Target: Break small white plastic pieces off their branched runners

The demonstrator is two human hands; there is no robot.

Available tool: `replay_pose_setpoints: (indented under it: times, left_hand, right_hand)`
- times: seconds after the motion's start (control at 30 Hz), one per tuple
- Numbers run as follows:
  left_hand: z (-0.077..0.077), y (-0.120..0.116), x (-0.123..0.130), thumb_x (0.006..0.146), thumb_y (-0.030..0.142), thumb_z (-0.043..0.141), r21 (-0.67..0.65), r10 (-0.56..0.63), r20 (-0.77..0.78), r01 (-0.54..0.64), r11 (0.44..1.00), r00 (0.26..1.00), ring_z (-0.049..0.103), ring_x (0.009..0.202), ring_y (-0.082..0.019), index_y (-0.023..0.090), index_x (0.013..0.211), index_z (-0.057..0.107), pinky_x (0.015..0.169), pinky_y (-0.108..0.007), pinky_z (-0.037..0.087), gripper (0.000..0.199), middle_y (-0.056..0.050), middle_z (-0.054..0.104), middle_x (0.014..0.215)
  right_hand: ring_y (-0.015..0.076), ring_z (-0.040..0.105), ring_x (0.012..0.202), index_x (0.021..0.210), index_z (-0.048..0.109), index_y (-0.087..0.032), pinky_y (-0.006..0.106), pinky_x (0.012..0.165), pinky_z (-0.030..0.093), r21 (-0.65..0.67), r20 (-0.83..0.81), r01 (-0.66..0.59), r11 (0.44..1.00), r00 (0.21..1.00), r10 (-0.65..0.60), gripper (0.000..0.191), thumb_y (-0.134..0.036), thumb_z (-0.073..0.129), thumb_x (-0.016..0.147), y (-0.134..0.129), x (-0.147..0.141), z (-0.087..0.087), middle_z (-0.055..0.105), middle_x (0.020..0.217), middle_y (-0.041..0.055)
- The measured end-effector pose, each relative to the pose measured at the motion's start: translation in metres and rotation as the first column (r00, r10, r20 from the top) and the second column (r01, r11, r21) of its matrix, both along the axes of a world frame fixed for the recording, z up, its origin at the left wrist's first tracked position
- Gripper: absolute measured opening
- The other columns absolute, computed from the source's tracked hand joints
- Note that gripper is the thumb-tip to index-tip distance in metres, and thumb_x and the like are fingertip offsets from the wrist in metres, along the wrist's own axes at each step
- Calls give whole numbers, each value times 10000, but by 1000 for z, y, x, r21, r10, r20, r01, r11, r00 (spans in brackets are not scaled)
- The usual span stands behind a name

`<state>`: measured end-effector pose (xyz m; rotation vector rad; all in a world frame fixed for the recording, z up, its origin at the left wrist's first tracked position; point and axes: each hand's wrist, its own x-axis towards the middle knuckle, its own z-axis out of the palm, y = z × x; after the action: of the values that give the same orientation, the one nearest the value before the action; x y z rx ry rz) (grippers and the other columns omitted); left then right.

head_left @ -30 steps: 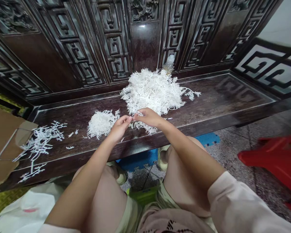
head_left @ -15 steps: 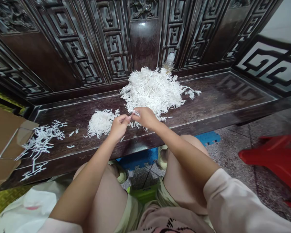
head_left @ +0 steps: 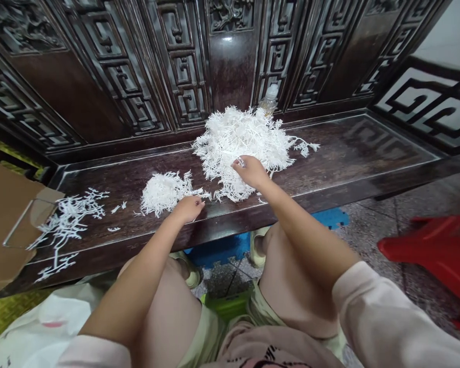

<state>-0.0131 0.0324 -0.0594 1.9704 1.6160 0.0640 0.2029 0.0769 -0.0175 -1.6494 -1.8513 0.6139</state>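
A large heap of white, branched, twig-like sprigs (head_left: 241, 133) lies on the dark wooden bench. My right hand (head_left: 253, 173) is over its front edge, fingers pinched on a small white sprig (head_left: 240, 162). Lower and to the left, my left hand (head_left: 189, 208) hovers by the bench's front edge with fingertips pressed together; whatever is between them is too small to make out. Just behind it sits a smaller pile of white sprigs (head_left: 161, 193). At the far left, bare white branched stems (head_left: 71, 217) lie against a cardboard box.
The cardboard box (head_left: 7, 220) stands at the bench's left end. Behind the heap is a clear bottle with a white cap (head_left: 270, 97). A carved wooden backrest (head_left: 232, 66) rises behind the bench (head_left: 341, 158). On the floor at right is a red plastic stool (head_left: 433, 250).
My hands were together between the two piles and have separated. The right hand moved up and right onto the big heap; the left dropped slightly toward the bench edge.
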Motion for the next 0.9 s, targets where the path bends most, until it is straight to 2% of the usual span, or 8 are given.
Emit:
replay_pose_setpoints:
  times: [0.17,0.43,0.5,0.57,0.63,0.7,0.8,0.9]
  left_hand:
    - [-22,10,-10,726,276,391,-59,45,-124,-53,997,991,566,770,-192,176,656,601,658,-251,385,243,-71,649,826]
    - [-26,14,-14,759,327,369,-26,66,-142,-71,997,988,554,783,-194,176,723,595,675,-258,384,274,-77,639,835]
    - [-20,12,-10,768,363,353,-9,80,-142,-82,997,987,548,750,-197,170,698,579,655,-266,380,305,-79,626,773]
    - [-11,9,-4,767,407,355,14,89,-42,-89,996,995,540,719,-193,172,682,562,639,-268,376,325,-67,611,734]
    - [1,4,5,774,448,342,48,138,199,-150,987,970,530,694,-178,175,702,550,630,-264,375,351,-47,596,715]
    - [13,-1,15,787,482,308,66,207,489,-273,960,847,519,683,-161,172,743,545,633,-259,378,392,-35,581,714]
    - [27,-9,24,761,501,381,42,197,699,-315,948,687,504,688,-142,164,766,542,647,-246,374,373,-19,562,721]
    - [32,-14,23,694,459,518,10,184,700,-267,964,691,467,610,-119,157,715,544,595,-229,350,304,10,521,634]
  right_hand:
    - [142,470,644,699,520,-174,251,603,309,18,106,-53,998,993,51,184,-306,401,747,-2,-18,-6,550,687,35]
    - [137,435,591,665,485,-178,253,566,287,6,203,-100,995,974,97,211,-334,371,751,-10,-30,-8,532,648,33]
    - [130,435,586,627,463,-174,248,562,296,-16,102,-114,993,988,115,222,-346,384,744,-12,-32,-6,516,622,26]
    - [119,442,569,602,445,-171,239,554,318,-99,-113,-171,980,981,160,229,-347,388,738,-14,-35,-3,506,594,15]
    - [107,460,557,625,451,-168,229,555,352,-210,-398,-258,943,904,158,183,-308,388,726,-17,-39,1,504,579,4]
    - [101,482,552,688,473,-164,226,563,381,-300,-615,-341,891,783,92,94,-236,413,688,-20,-43,4,516,580,-5]
    - [96,502,538,742,499,-162,225,556,393,-354,-752,-425,833,659,17,120,-164,465,627,-24,-45,6,541,602,-10]
    - [94,521,542,764,518,-159,218,537,390,-372,-791,-455,809,612,-19,144,-156,505,621,-25,-43,7,571,649,3]
